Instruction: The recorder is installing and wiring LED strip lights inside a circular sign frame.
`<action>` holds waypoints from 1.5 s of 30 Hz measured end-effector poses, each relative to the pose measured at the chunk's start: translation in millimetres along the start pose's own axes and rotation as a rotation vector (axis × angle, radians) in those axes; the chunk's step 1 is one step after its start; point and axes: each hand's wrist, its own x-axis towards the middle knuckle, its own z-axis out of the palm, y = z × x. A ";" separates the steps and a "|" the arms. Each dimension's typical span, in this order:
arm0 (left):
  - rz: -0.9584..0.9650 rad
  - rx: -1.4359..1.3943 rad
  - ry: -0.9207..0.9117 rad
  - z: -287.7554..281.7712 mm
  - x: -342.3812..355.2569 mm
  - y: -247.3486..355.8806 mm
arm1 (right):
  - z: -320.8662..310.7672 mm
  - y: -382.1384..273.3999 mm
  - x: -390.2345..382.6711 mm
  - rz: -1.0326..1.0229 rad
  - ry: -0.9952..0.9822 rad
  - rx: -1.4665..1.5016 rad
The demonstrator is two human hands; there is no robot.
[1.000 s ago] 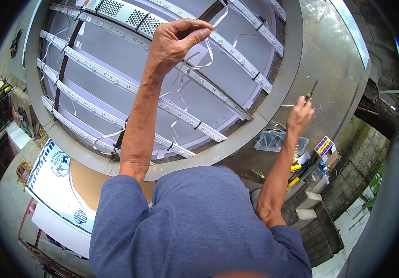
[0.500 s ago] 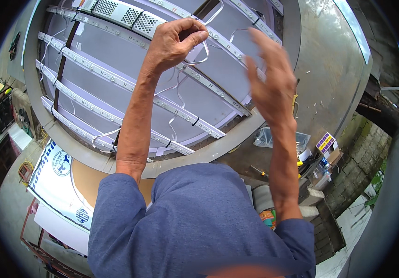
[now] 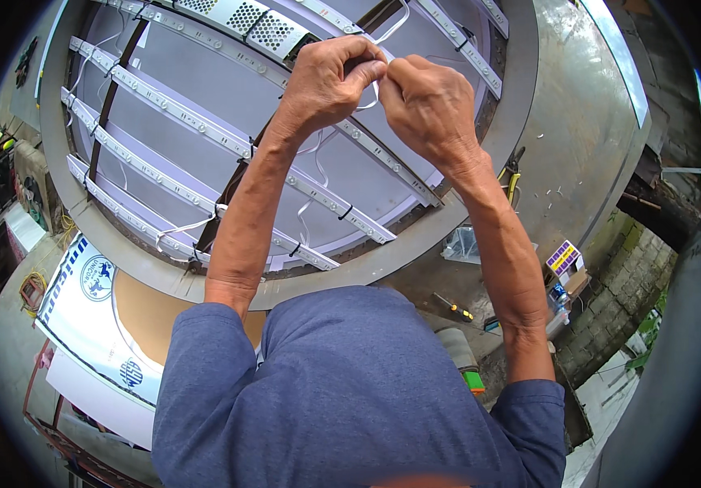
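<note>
My left hand (image 3: 336, 83) is closed in a pinch on a thin white wire (image 3: 396, 26) above the round frame. My right hand (image 3: 432, 110) is closed too, its fingertips meeting the left ones at the same wire. Its pinched end is hidden by my fingers. Below them, LED light strips (image 3: 196, 122) run in slanting rows inside the round metal frame (image 3: 350, 272), joined by loose white wires. A perforated metal power supply (image 3: 273, 34) sits just beyond my left hand.
Yellow-handled pliers (image 3: 513, 177) lie on the metal table (image 3: 570, 154) right of the frame. Nearer are a screwdriver (image 3: 454, 307), a clear plastic bag (image 3: 463, 246) and a purple-and-yellow box (image 3: 563, 257). A printed white sheet (image 3: 82, 325) lies at the lower left.
My right hand has moved left and closed at the wire beside my left hand; it was open and blurred apart from it. My left hand keeps its pinch, shifted slightly right.
</note>
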 end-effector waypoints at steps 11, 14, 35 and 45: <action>0.101 0.098 0.210 25.1 6.2 9.2 | -7.1 -12.7 -9.9 0.577 0.116 0.500; -0.063 0.157 0.458 -0.9 12.4 -4.2 | -33.2 -30.1 -25.0 0.599 0.056 0.591; -0.059 -0.166 0.254 1.1 -8.5 17.3 | -85.2 169.8 -264.0 0.954 0.289 -0.309; -0.105 -0.302 0.228 2.1 -14.9 15.9 | -45.8 144.8 -241.9 1.087 0.249 -0.142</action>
